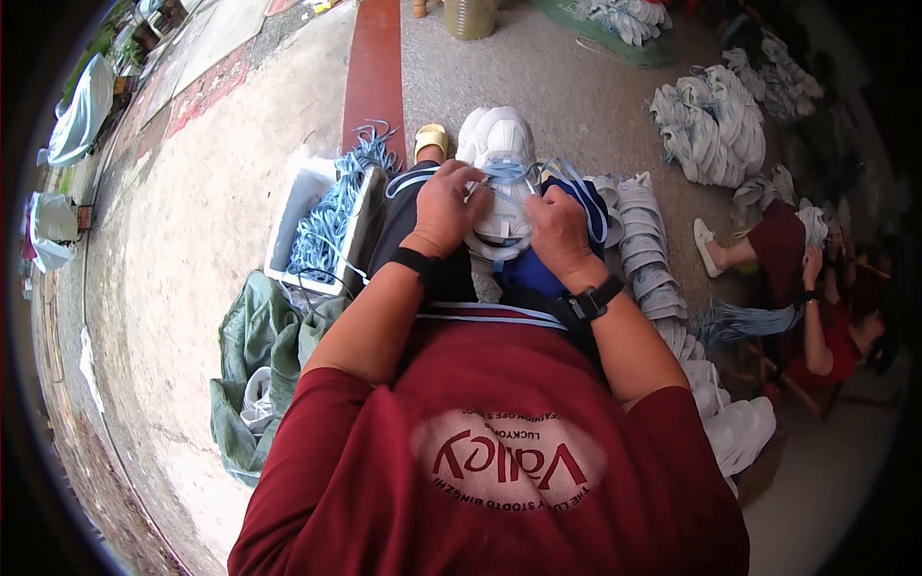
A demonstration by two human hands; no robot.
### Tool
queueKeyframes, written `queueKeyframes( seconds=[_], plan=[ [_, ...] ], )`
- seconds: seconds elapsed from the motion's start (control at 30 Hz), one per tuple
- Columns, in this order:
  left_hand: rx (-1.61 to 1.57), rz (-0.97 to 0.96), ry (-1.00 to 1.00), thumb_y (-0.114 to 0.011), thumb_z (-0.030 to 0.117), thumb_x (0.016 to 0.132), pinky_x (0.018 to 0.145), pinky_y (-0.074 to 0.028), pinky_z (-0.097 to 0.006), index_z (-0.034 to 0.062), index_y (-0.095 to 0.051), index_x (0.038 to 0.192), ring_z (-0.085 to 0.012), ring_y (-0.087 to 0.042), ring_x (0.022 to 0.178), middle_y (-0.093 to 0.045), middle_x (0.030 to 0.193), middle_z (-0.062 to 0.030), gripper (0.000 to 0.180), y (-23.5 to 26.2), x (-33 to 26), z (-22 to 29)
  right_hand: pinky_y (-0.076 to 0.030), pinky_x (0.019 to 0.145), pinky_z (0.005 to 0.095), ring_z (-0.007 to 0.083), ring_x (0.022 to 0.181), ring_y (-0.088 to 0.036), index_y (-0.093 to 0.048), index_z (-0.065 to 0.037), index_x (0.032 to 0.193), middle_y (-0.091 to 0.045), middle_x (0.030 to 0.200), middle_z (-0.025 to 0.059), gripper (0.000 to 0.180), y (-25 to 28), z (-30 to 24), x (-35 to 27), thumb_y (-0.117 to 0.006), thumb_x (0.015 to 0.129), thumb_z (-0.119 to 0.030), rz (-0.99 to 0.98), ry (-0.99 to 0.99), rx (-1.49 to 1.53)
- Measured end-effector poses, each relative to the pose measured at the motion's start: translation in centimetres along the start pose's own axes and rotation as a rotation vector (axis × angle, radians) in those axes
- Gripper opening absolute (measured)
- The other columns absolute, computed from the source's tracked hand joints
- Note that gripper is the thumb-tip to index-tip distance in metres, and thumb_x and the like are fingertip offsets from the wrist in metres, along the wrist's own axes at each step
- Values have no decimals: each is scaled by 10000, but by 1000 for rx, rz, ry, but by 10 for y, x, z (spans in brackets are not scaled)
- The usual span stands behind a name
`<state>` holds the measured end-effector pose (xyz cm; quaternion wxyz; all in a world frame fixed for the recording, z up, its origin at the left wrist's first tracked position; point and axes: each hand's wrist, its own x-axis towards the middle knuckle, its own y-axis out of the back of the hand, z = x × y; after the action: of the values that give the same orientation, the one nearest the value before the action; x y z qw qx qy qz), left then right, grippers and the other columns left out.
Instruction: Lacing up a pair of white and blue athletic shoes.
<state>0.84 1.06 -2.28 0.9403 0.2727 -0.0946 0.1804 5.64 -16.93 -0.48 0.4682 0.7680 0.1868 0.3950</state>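
Observation:
A white sneaker (503, 199) rests on my lap with its toe pointing away from me. Light-blue shoelace (507, 171) crosses its upper, and loose lengths trail out to both sides. My left hand (446, 205) is at the shoe's left edge, its fingers bent and closed on the lace. At the right edge, my right hand (559, 228) is curled with thumb and finger pinching the lace near the eyelets. One lace loop (594, 213) hangs over the blue cloth (538, 273) on my right thigh. The fingertips are partly hidden.
A white foam box (276, 252) of light-blue laces stands at my left, beside a green sack (236, 384) holding a white shoe. Stacked white shoe uppers (645, 230) run along my right. More bundled uppers (709, 125) lie farther right, near a seated person (816, 336).

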Motion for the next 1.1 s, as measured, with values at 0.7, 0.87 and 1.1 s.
queueKeyframes(
  seconds=[0.7, 0.87, 1.1],
  plan=[
    [534, -31, -430, -615, 157, 709, 695, -451, -356, 96, -620, 685, -246, -540, 781, -563, 769, -58, 66, 2, 8, 9, -500, 573, 372, 286, 675, -620, -644, -70, 713, -628, 700, 131, 101, 7, 11, 60, -550, 703, -104, -540, 440, -344],
    [546, -48, -390, -603, 167, 719, 697, -445, -357, 88, -613, 674, -248, -545, 777, -561, 749, -69, 91, -1, 10, 9, -498, 564, 378, 274, 611, -595, -555, -59, 671, -557, 645, 108, 64, 11, 16, 41, -535, 716, -99, -313, 666, -10],
    [681, -140, -460, -573, 152, 715, 711, -446, -347, 79, -604, 671, -243, -554, 769, -570, 719, -73, 91, 1, 18, 12, -483, 610, 386, 308, 701, -588, -541, -33, 713, -550, 726, 134, 47, 11, -4, 23, -548, 718, -79, -138, 140, -94]
  ],
)
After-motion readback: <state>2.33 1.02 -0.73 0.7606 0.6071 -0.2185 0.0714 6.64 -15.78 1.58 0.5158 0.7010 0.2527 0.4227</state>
